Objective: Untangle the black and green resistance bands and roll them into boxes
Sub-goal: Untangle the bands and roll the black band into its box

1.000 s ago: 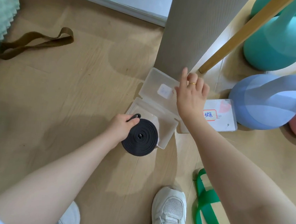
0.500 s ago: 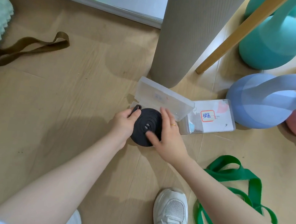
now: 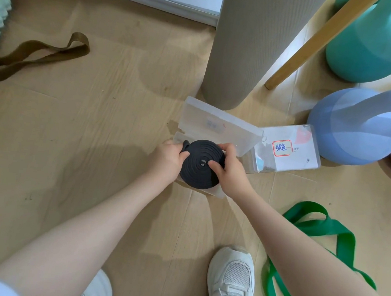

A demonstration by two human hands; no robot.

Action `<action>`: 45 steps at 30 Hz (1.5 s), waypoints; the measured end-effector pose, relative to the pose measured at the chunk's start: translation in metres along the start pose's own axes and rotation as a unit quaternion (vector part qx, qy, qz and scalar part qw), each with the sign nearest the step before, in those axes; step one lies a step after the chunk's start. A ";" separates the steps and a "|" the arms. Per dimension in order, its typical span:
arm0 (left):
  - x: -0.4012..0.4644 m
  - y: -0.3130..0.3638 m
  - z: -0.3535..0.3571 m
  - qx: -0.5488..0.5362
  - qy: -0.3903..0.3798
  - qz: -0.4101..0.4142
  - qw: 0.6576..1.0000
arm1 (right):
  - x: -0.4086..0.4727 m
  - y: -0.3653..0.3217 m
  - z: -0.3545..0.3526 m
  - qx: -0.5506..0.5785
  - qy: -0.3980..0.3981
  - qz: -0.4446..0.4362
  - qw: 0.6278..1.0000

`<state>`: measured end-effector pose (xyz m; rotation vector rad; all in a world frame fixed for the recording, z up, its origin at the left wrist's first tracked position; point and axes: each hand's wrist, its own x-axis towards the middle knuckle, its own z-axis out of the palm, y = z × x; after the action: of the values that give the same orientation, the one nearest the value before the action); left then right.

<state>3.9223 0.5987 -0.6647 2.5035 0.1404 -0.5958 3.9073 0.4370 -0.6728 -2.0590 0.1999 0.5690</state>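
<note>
Black band (image 3: 200, 163), rolled into a flat coil, held face-up between both hands, directly over the open tray of a clear box (image 3: 214, 190) on the floor (image 3: 86, 140). Left hand (image 3: 167, 158) curled round the coil's left edge, thumb on top, loose tail of the band poking up just by that thumb. Right hand (image 3: 231, 171) gripping the right edge, fingers hooked over the far rim, thumb pressed on the face near the centre hole. Coil covering most of the tray, only the tray's near-right corner and far-left rim visible past it; whether resting in the tray or held just above it, impossible to tell. Lid (image 3: 216, 128) of the box raised behind the coil, tilted up and back. Just right of it, touching or nearly so, a second box (image 3: 305, 146), closed, flat on the floor, with a red-bordered label bearing blue handwriting. Green band (image 3: 318, 225) lying loose and looped on the floor to the right, partly hidden behind the right forearm, well apart from the boxes. Behind the lid, a grey roll (image 3: 250, 47) standing upright. Brown band (image 3: 39, 53) sprawled far left. Blue kettlebell (image 3: 353, 126) beside the second box, teal kettlebell (image 3: 370, 49) further back, wooden leg (image 3: 313, 40) slanting between roll and kettlebells. White shoe (image 3: 231, 279) at the near edge.
</note>
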 end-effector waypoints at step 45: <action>-0.023 -0.020 0.009 -0.019 -0.197 0.021 0.980 | -0.013 0.004 0.009 -0.536 0.097 -0.208 0.813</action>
<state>3.8940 0.6112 -0.6711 2.2920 -0.0513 -1.0449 3.8918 0.4414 -0.6736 -3.1266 -0.5961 0.1666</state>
